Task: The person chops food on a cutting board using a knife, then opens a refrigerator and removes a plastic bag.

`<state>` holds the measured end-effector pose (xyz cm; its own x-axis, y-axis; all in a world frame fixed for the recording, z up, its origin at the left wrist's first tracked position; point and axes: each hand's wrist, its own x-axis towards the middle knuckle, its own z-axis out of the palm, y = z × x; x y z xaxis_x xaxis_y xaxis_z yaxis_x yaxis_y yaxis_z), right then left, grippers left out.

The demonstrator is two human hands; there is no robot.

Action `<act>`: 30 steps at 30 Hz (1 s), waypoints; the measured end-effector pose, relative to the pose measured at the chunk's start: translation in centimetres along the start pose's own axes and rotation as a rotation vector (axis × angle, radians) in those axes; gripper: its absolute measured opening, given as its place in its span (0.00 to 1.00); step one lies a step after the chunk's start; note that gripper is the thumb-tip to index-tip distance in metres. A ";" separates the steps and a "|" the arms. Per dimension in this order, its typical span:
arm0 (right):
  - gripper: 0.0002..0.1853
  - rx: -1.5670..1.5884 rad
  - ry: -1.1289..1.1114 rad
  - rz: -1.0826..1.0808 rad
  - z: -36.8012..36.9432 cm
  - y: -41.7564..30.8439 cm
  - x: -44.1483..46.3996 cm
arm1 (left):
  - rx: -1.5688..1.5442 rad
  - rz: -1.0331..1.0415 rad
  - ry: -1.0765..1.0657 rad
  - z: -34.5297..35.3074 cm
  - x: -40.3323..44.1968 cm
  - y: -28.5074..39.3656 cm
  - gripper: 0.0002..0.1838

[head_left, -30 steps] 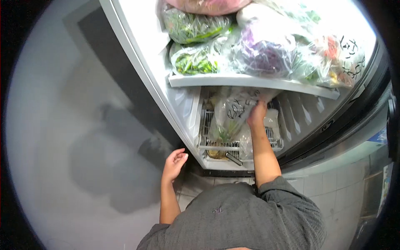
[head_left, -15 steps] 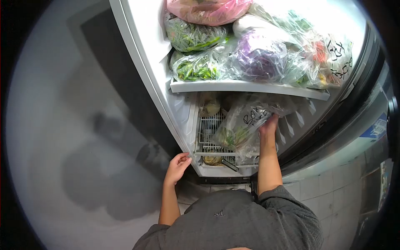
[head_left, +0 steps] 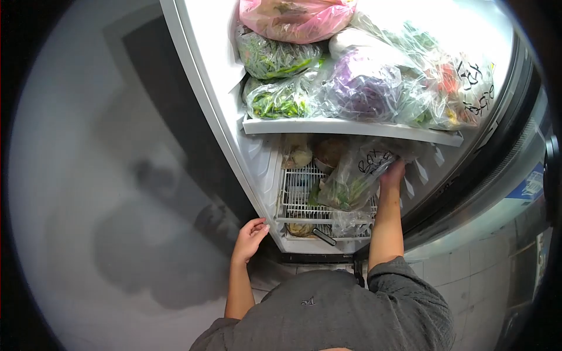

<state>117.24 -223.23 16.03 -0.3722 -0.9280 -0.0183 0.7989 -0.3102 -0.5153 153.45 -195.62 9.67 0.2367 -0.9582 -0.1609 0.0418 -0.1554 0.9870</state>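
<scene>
My right hand (head_left: 393, 172) reaches into the lower part of the fridge, closed on the top of a clear plastic bag (head_left: 353, 182) with black handwriting. Green leafy vegetables show through the bag, which hangs over a white wire shelf (head_left: 295, 190). Part of that hand's fingers is hidden by the plastic. My left hand (head_left: 249, 240) is beside the fridge's left front edge (head_left: 231, 169), fingers loosely bent and apart, with nothing in them. Whether its fingertips touch the edge I cannot tell.
Above, a white shelf (head_left: 351, 127) bears bagged greens (head_left: 280, 105), a purple vegetable bag (head_left: 366, 88) and a pink bag (head_left: 298, 20). Other bagged food (head_left: 297, 157) sits at the back of the wire shelf. The fridge door (head_left: 468, 205) stands at right.
My right hand has moved slightly right with the bag of greens, uncovering more of the wire shelf and a brownish round thing behind. My left hand stays by the fridge edge.
</scene>
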 end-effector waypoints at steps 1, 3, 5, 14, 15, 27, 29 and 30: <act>0.25 -0.033 0.027 -0.017 -0.2 -0.2 0.1 | 0.006 -0.008 0.000 0.1 0.0 -0.1 0.22; 0.26 -0.169 0.114 -0.074 -2.6 0.7 2.5 | 0.018 -0.018 0.001 0.2 0.0 -0.3 0.22; 0.28 -0.304 0.201 -0.141 -4.2 1.8 4.0 | 0.040 0.020 -0.014 0.4 0.2 -0.5 0.22; 0.32 -1.062 0.329 -0.294 -4.7 0.7 0.2 | 0.040 -0.023 -0.047 2.6 0.7 1.4 0.21; 0.33 -1.039 0.298 -0.348 -4.9 0.9 -0.1 | 0.048 -0.014 -0.056 2.7 0.8 1.2 0.21; 0.51 -1.487 0.115 -0.717 -4.2 2.5 -10.6 | -0.010 -0.061 -0.052 2.1 -1.0 0.5 0.21; 0.51 -1.563 0.102 -0.776 -3.6 3.0 -11.7 | -0.035 -0.063 -0.041 1.4 -1.3 0.2 0.21; 0.50 -1.632 0.018 -0.849 -3.4 3.3 -12.3 | -0.039 -0.065 -0.027 1.1 -1.6 0.0 0.21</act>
<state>122.77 -212.16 11.63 -0.3959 -0.6410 0.6575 -0.7803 -0.1427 -0.6089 152.04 -194.39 9.91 0.2063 -0.9525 -0.2239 0.0943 -0.2084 0.9735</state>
